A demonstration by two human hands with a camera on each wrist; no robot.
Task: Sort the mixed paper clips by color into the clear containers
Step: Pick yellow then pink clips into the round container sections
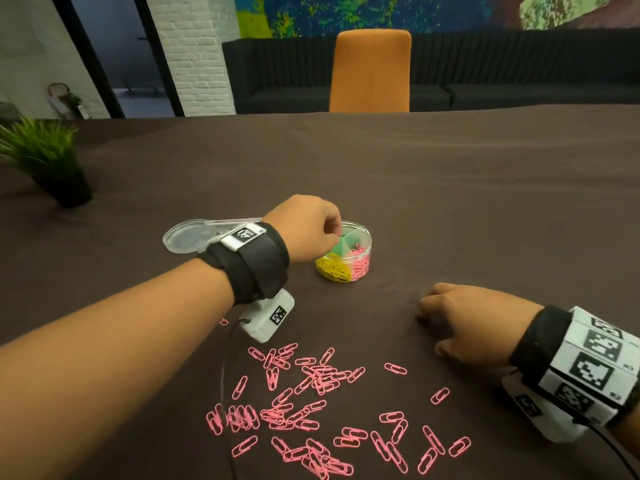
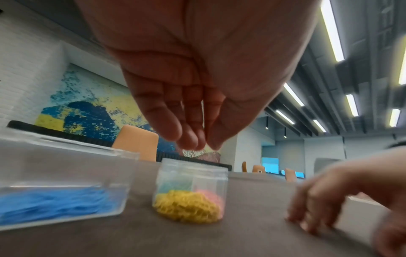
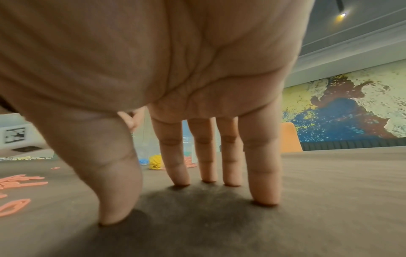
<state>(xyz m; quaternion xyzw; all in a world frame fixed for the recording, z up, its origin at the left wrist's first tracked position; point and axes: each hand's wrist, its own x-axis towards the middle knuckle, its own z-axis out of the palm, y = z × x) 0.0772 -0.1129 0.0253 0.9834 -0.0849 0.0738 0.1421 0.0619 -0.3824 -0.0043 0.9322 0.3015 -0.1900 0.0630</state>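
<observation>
A round clear divided container [image 1: 362, 233] [image 2: 193, 173] holds yellow clips [image 1: 334, 270], pink clips [image 1: 362, 263] and green ones. My left hand [image 1: 337, 233] [image 2: 203, 146] hovers just above its rim, fingertips bunched against the thumb and pointing down. No clip shows between them. A clear rectangular box with blue clips [image 2: 54, 205] stands left of the jar, mostly hidden behind my left wrist in the head view. Several loose pink clips [image 1: 311, 403] lie near the front edge. My right hand [image 1: 429, 329] [image 3: 175, 200] rests its fingertips on the cloth, holding nothing.
A round clear lid [image 1: 188, 235] lies left of the containers. A potted plant [image 1: 52, 161] stands at the far left and an orange chair [image 1: 372, 71] behind the table's far edge. A thin black cable [image 1: 225, 368] hangs from my left wrist over the pink clips.
</observation>
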